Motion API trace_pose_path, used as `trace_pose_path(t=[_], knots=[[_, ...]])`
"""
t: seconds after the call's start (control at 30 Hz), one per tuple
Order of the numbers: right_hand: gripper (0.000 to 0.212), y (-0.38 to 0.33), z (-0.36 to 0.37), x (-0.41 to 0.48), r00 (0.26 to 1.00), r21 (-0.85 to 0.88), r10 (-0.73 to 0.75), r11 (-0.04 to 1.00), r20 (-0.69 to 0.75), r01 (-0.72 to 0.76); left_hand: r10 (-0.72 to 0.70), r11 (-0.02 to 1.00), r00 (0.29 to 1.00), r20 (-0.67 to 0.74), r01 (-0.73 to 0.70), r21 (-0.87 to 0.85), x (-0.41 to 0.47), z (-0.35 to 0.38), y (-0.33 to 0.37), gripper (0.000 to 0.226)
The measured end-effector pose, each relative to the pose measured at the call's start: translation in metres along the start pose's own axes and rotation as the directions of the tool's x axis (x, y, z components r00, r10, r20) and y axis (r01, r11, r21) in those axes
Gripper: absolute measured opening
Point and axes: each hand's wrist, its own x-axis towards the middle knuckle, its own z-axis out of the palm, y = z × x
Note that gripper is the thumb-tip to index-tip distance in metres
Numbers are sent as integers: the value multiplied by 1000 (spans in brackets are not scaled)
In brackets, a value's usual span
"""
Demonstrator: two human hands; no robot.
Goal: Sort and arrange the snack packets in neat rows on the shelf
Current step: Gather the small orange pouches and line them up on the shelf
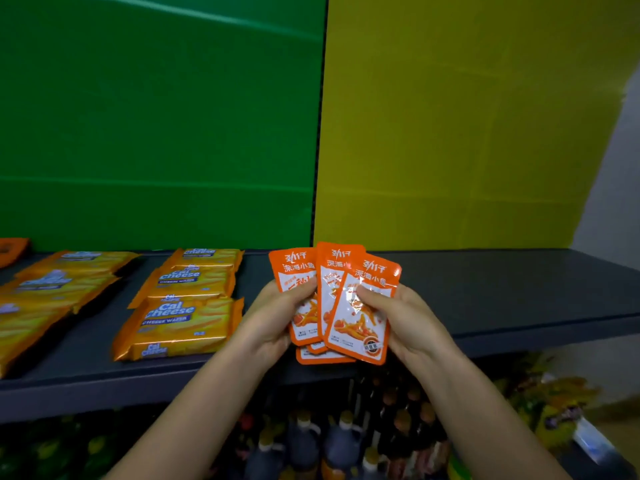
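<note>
A person's two hands are holding a fan of orange-and-white snack packets point(346, 306) over the front part of a dark grey shelf point(502, 289), just below the frame's centre; the left hand point(273, 317) is pinching the fan's nine o'clock side, its thumb lying across the face of the leftmost packet point(292, 268) and its fingers tucked behind; the right hand point(412, 323) is pinching the three o'clock side, its thumb pressing on the face of the front packet point(360, 327), its fingers hidden behind; a middle packet point(337, 261) is poking up at twelve o'clock between the two, and the bottom edges of more packets are showing at six o'clock, too overlapped to count; whether the fan is touching the shelf cannot be told; at nine o'clock of the hands a row of yellow Cal Cheese wafer packs point(183, 313) is running from the shelf's front edge to its back, each pack overlapping the next; further toward nine o'clock a second row of similar packs point(52, 289) is lying, blurred; an orange packet point(12, 249) is sitting at the far left edge; behind the shelf a green panel point(156, 116) is standing at ten o'clock and a yellow panel point(467, 116) at two o'clock, the pair meeting above the fan; on the level below, dark bottles point(341, 445) with orange caps are standing at six o'clock and yellow bags point(554, 403) are lying at four o'clock.
</note>
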Motion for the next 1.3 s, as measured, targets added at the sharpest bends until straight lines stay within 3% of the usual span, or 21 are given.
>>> trace_pose_path(t=[0.33,0.47,0.57,0.67,0.8,0.97,1.17,1.3], knots=[[16,0,41,58,983,-74,-62,994,174,76,72,993,979,-192,-52,109,29,-31,33,10],[12,-11,37,95,983,-83,-158,983,94,166,135,986,968,-212,-111,121,50,-53,62,10],[13,-14,16,124,990,-128,-136,982,25,138,126,986,967,-222,-97,135,58,-70,84,13],[17,-2,1,155,996,-284,-91,956,-23,81,110,988,960,-258,-76,137,62,-83,99,13],[24,27,1,198,1000,-563,-4,826,22,16,59,984,961,-269,-11,176,68,-87,97,12],[33,37,5,229,1000,-831,-23,556,10,21,28,976,959,-282,34,214,77,-83,83,9],[44,48,15,246,994,-956,-106,290,13,44,9,964,952,-306,73,255,87,-79,74,4],[56,52,13,254,987,-974,-159,219,23,58,-7,958,949,-317,97,271,91,-78,70,4]])
